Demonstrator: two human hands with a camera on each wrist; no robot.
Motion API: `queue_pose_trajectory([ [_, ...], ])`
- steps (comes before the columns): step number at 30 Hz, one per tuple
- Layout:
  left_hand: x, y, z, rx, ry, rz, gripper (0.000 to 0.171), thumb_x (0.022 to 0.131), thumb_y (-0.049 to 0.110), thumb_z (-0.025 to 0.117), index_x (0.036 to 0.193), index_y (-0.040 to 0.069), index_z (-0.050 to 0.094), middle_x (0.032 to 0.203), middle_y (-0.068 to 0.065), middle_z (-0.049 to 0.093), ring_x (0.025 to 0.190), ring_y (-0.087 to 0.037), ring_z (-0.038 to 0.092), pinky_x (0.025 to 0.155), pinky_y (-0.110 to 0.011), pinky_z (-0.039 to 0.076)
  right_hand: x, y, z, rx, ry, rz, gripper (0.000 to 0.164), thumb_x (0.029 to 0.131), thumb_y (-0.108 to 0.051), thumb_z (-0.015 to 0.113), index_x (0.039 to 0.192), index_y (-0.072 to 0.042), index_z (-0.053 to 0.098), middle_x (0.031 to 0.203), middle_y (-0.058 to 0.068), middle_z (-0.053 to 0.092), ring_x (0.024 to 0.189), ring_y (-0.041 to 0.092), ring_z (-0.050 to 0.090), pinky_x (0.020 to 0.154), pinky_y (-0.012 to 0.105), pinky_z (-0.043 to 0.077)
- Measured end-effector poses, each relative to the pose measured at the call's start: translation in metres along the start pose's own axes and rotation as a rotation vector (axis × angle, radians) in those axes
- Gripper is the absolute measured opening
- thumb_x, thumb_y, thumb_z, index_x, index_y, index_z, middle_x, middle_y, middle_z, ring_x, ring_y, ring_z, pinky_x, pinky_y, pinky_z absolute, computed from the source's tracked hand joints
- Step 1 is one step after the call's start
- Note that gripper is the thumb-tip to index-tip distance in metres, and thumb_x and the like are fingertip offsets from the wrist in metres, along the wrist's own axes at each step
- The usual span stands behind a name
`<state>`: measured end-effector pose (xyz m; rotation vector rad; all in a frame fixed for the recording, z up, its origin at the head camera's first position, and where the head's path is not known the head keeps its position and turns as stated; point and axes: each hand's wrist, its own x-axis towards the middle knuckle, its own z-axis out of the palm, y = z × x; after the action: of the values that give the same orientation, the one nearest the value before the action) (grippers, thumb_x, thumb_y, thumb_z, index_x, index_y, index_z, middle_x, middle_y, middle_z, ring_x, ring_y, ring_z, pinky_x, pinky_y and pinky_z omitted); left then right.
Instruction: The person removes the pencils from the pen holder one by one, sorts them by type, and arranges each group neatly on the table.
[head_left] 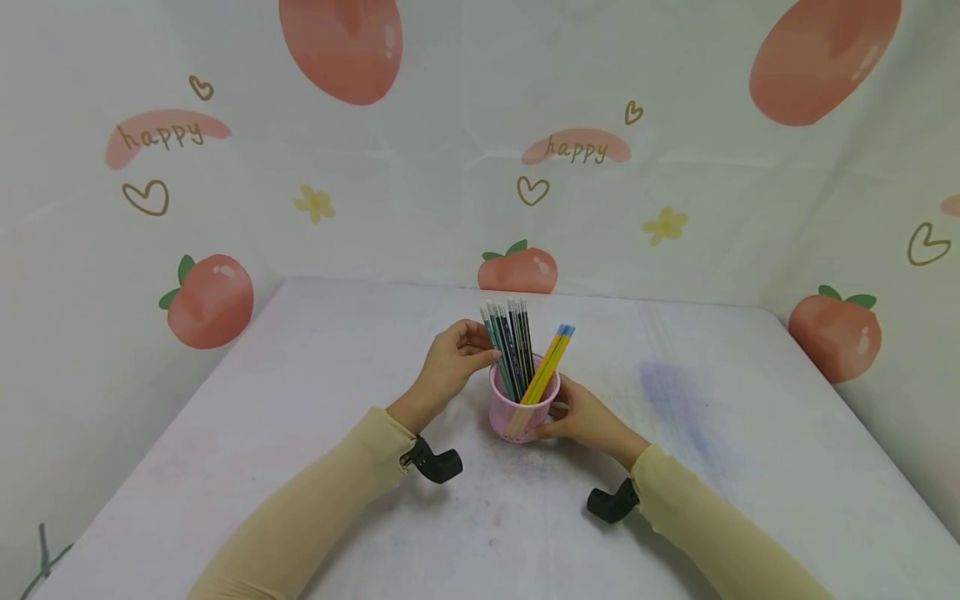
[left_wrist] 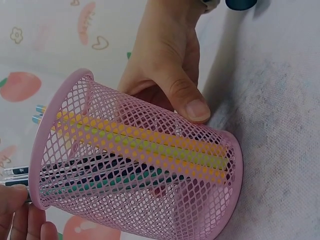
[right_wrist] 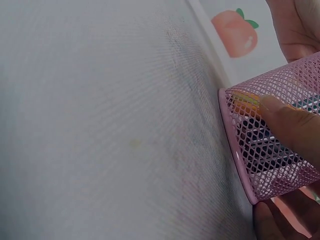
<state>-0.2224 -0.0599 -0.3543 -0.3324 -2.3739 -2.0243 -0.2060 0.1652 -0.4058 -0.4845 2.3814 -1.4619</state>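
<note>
Here, we see a pink mesh cup (head_left: 502, 419) standing upright on the pale table (head_left: 360, 358), near the middle and between two hands. The right hand (head_left: 583, 412) grips it from the side: its thumb presses low on the mesh wall, and the other fingers curl round behind, clamped on the cup. The left hand (head_left: 450, 362) is at the rim on the other side, where its thumb and bent fingers pinch the dark pencils (head_left: 513, 346); we cannot tell how many of them it holds. These dark and green pencils stand in a bundle inside the cup, pale ends up. Two yellow pencils (head_left: 547, 362) with blue ends lean the other way, toward the right hand, and through the mesh we see them reach down near the base. Beige sleeves (head_left: 315, 500) cover both forearms, and black devices (head_left: 613, 502) sit at the wrists. Beyond the table we see a white backdrop (head_left: 420, 183) printed with red fruit, hearts and yellow flowers. A bluish smudge (head_left: 678, 412) marks the table to the right.
</note>
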Motion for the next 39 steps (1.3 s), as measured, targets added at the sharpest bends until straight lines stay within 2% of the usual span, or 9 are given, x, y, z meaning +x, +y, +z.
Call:
queue_pose_trajectory([
  [7, 0.000, 0.000, 0.000, -0.005, 0.001, 0.003, 0.027, 0.085, 0.000, 0.070, 0.110, -0.002, 0.058, 0.104, -0.018, 0.063, 0.086, -0.016, 0.062, 0.085, -0.028, 0.057, 0.001, 0.001, 0.000, 0.006, -0.010, -0.008, 0.093, 0.076, -0.015, 0.084, 0.151, -0.011, 0.029, 0.147, 0.013, 0.045, 0.132, 0.038, 0.046, 0.105, 0.050, 0.042],
  [14, 0.003, -0.001, -0.004, -0.020, 0.006, 0.060, 0.025, 0.085, 0.000, 0.070, 0.107, -0.003, 0.058, 0.101, -0.016, 0.062, 0.081, -0.012, 0.063, 0.078, -0.023, 0.055, 0.001, 0.001, 0.000, 0.021, -0.019, -0.048, 0.094, 0.074, -0.012, 0.084, 0.151, -0.011, 0.030, 0.146, 0.013, 0.046, 0.132, 0.035, 0.046, 0.107, 0.050, 0.040],
  [17, 0.003, 0.002, -0.006, -0.049, 0.003, 0.058, 0.025, 0.086, -0.001, 0.069, 0.108, -0.003, 0.057, 0.100, -0.014, 0.062, 0.085, -0.026, 0.067, 0.078, -0.026, 0.057, 0.001, 0.001, 0.000, 0.025, -0.021, -0.049, 0.093, 0.075, -0.012, 0.084, 0.151, -0.010, 0.030, 0.145, 0.013, 0.047, 0.132, 0.035, 0.046, 0.108, 0.049, 0.039],
  [21, 0.004, 0.008, -0.010, -0.094, 0.005, 0.065, 0.027, 0.086, -0.002, 0.068, 0.110, -0.003, 0.055, 0.099, -0.013, 0.060, 0.085, -0.028, 0.068, 0.079, -0.029, 0.059, 0.000, 0.001, -0.001, 0.023, -0.023, -0.046, 0.092, 0.075, -0.013, 0.083, 0.151, -0.010, 0.030, 0.145, 0.012, 0.047, 0.133, 0.034, 0.045, 0.108, 0.049, 0.039],
  [23, 0.005, 0.011, -0.013, -0.112, 0.013, 0.080, 0.027, 0.086, -0.003, 0.068, 0.110, -0.004, 0.055, 0.099, -0.013, 0.060, 0.081, -0.017, 0.067, 0.078, -0.030, 0.059, 0.000, 0.001, -0.001, 0.022, -0.025, -0.050, 0.093, 0.075, -0.013, 0.084, 0.151, -0.011, 0.030, 0.145, 0.012, 0.047, 0.133, 0.034, 0.046, 0.108, 0.048, 0.040],
  [25, 0.006, 0.015, -0.017, -0.131, 0.019, 0.101, 0.028, 0.086, -0.003, 0.067, 0.111, -0.004, 0.054, 0.099, -0.013, 0.060, 0.080, -0.011, 0.066, 0.078, -0.031, 0.060, 0.000, 0.001, -0.001, 0.021, -0.027, -0.056, 0.095, 0.075, -0.013, 0.084, 0.152, -0.012, 0.028, 0.146, 0.012, 0.047, 0.133, 0.034, 0.046, 0.108, 0.049, 0.040],
  [35, 0.008, 0.051, -0.039, -0.255, 0.069, 0.217, 0.029, 0.089, -0.007, 0.063, 0.115, -0.006, 0.051, 0.094, -0.003, 0.057, 0.079, -0.008, 0.066, 0.078, -0.030, 0.060, -0.002, -0.002, -0.001, 0.003, -0.021, -0.054, 0.096, 0.074, -0.015, 0.085, 0.151, -0.011, 0.028, 0.148, 0.012, 0.045, 0.134, 0.035, 0.044, 0.108, 0.051, 0.039],
  [39, 0.010, 0.065, -0.049, -0.268, 0.102, 0.243, 0.030, 0.088, -0.007, 0.063, 0.116, -0.005, 0.052, 0.093, -0.003, 0.057, 0.077, -0.008, 0.066, 0.077, -0.030, 0.060, -0.002, -0.004, -0.001, 0.004, -0.021, -0.041, 0.097, 0.074, -0.014, 0.085, 0.152, -0.012, 0.027, 0.149, 0.011, 0.044, 0.134, 0.035, 0.044, 0.108, 0.050, 0.039],
])
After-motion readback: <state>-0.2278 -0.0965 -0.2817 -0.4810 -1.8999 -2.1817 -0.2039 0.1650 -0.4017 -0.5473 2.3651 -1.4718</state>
